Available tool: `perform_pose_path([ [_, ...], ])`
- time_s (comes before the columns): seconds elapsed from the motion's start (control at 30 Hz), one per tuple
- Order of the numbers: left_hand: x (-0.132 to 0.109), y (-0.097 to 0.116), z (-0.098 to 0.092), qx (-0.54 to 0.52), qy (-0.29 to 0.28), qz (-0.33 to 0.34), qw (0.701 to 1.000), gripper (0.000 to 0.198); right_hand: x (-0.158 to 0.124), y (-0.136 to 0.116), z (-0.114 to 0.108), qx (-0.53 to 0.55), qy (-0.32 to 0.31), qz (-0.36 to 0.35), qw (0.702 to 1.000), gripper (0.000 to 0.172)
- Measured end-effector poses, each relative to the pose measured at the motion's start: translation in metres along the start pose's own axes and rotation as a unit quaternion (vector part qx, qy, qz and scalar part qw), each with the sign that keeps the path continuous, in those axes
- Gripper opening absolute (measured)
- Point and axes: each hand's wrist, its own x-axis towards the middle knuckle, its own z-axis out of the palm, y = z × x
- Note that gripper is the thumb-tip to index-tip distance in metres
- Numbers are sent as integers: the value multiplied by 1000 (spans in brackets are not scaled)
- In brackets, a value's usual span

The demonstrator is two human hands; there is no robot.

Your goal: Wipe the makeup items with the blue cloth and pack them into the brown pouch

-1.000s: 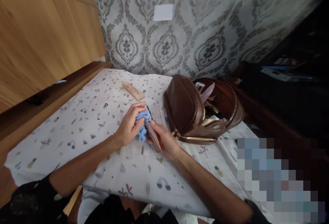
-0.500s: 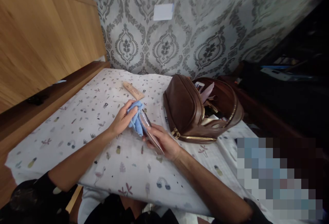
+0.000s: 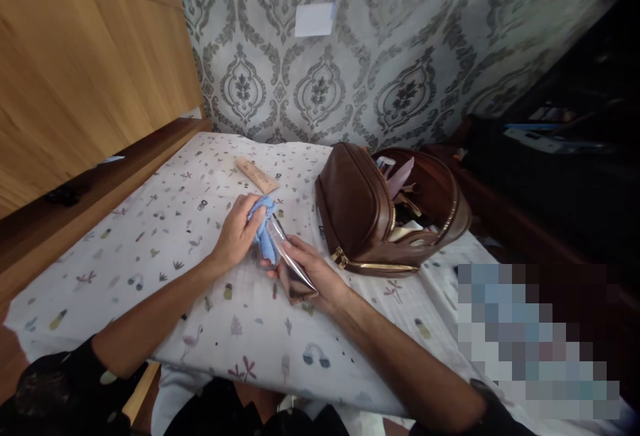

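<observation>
A crumpled blue cloth (image 3: 267, 239) is gripped in my left hand (image 3: 237, 233), its folds pressed against the upper end of a shiny metallic tube (image 3: 296, 279). My right hand (image 3: 315, 266) is wrapped round that tube, whose flat end points down toward me. The cloth hides the tube's top end. Just beyond my left hand a peach-coloured tube (image 3: 256, 175) lies on the patterned sheet. To the right of my hands stands a brown toiletry bag (image 3: 353, 203), unzipped, with a pink item and several other cosmetics inside.
The printed white sheet (image 3: 150, 236) covers the table under my hands. A wooden cabinet (image 3: 100, 49) borders it at left, and a wallpapered wall (image 3: 280, 56) with a white card (image 3: 315, 19) rises behind. Dark furniture stands at right, beside a blurred-out patch.
The tube in my right hand has turned, so its broad shiny face and flat end now show. The cloth stays against its upper part. The view has shifted slightly.
</observation>
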Motion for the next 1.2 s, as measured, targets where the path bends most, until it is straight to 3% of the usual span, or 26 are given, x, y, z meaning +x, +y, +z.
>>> perform_pose_path([
  [0.13, -3, -2, 1, 93, 32, 75, 992, 33, 1, 0, 1, 44, 35, -18, 998, 50],
  [0.47, -11, 0, 6, 142, 28, 169, 975, 36, 3, -2, 1, 70, 47, -56, 995, 42],
  [0.77, -21, 11, 11, 109, -40, 283, 952, 34, 6, -6, -6, 115, 72, -135, 982, 40],
  [0.97, -18, 8, 9, 104, -59, 278, 953, 35, 7, -6, -6, 96, 91, -126, 983, 36],
  [1.2, -8, -3, 4, 117, -20, 184, 976, 38, 3, -3, -1, 16, 78, -30, 996, 40],
])
